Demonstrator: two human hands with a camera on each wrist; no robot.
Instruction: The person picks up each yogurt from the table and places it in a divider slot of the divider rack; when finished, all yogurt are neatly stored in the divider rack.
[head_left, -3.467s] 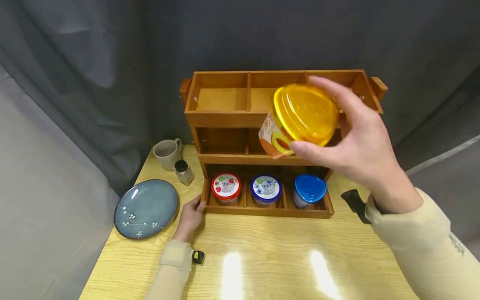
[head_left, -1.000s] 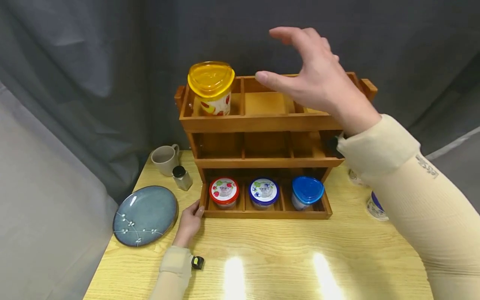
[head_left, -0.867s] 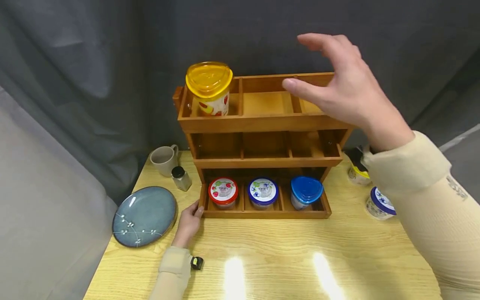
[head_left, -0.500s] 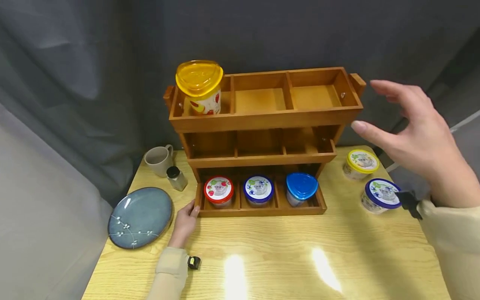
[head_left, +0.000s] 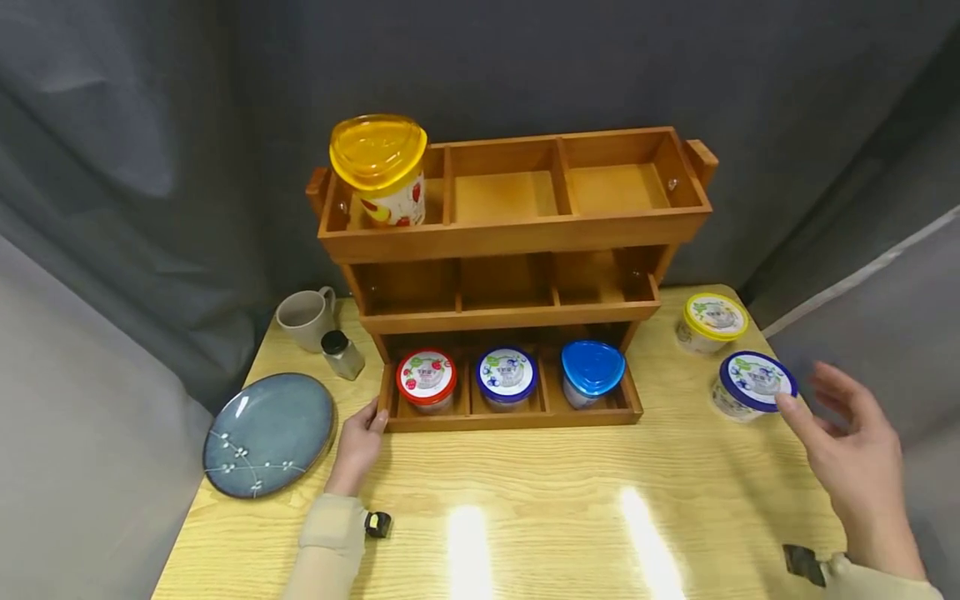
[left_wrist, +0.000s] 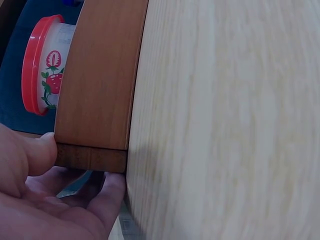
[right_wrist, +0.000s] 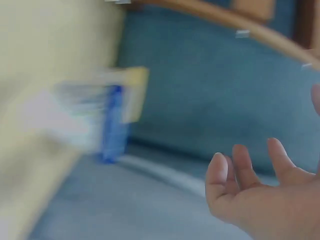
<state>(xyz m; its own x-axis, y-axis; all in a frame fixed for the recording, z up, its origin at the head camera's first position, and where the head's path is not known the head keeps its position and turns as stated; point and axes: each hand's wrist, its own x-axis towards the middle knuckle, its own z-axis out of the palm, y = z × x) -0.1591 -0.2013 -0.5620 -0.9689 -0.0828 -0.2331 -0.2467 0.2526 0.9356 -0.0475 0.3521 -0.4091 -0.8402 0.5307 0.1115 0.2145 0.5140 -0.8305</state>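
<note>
My left hand [head_left: 358, 450] grips the front left corner of the bottom tray of a three-tier wooden rack [head_left: 517, 237]. In the left wrist view its thumb [left_wrist: 42, 152] lies against the wood and curled fingers wrap the corner. My right hand [head_left: 855, 450] has spread, loosely bent fingers and holds nothing, its thumb right at the rim of a blue-lidded tub [head_left: 757, 379]. A yellow-lidded tub [head_left: 712, 321] stands behind that one. The top tier's left compartment holds a cup with a tall yellow lid [head_left: 378, 162].
The bottom tray holds a red-lidded tub [head_left: 426, 377], another blue-lidded tub [head_left: 507, 375] and a cup with a bright blue lid [head_left: 592, 371]. At left are a blue plate [head_left: 266, 433], a grey mug [head_left: 303, 321] and a black-capped jar [head_left: 342, 357]. Dark curtains [head_left: 487, 67] hang behind.
The yellow-lidded cup went from my right hand into the top left compartment and was let go. My right hand then moved right and down to the blue-lidded tub. My left hand kept its grip.
</note>
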